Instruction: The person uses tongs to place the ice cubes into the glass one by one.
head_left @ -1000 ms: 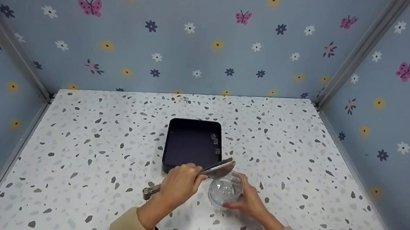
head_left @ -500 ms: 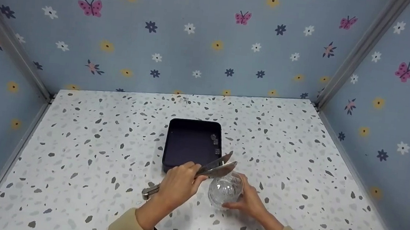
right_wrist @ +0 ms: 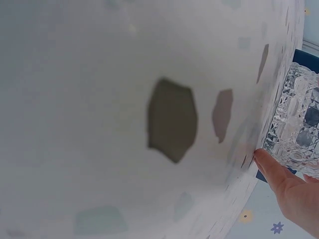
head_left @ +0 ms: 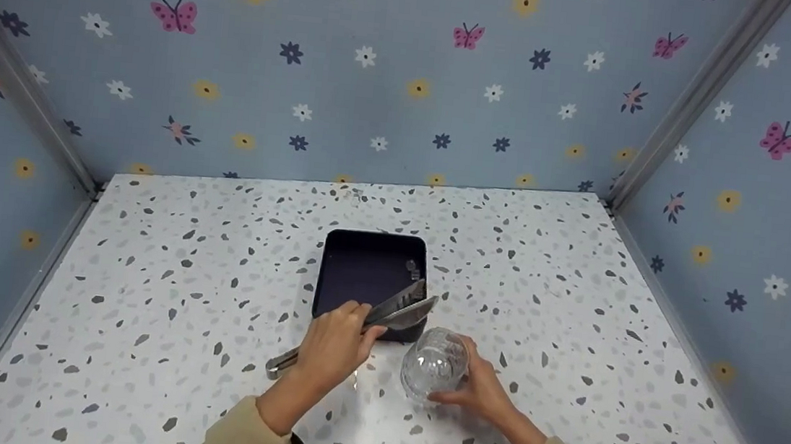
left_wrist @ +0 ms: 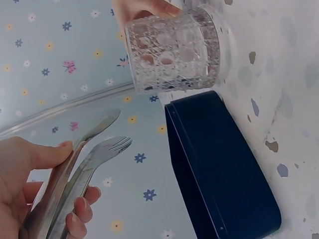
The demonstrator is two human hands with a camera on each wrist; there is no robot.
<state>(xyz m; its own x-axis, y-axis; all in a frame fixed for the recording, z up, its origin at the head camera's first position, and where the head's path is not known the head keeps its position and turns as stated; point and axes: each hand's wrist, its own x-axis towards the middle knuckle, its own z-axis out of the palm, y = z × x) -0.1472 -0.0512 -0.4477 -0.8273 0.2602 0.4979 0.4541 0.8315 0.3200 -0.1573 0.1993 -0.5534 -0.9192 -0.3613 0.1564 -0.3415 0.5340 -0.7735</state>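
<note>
One pair of tongs (head_left: 407, 316) points diagonally away rightward, tips parted by the right edge of the dark box (head_left: 361, 277); left grip (head_left: 333, 343) curls round it, right grip (head_left: 485, 386) round the glass (head_left: 434, 363), desk (head_left: 217, 270) extending both sides.

L hand (head_left: 333, 341) curled, R hand (head_left: 481, 382) cupped

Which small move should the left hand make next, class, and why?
Probably lower the tongs towards the clear pieces in the box. The left hand holds the tongs with tips parted and nothing visible between them, and the head view shows them across the box's near right corner; the right hand grips the glass.
</note>
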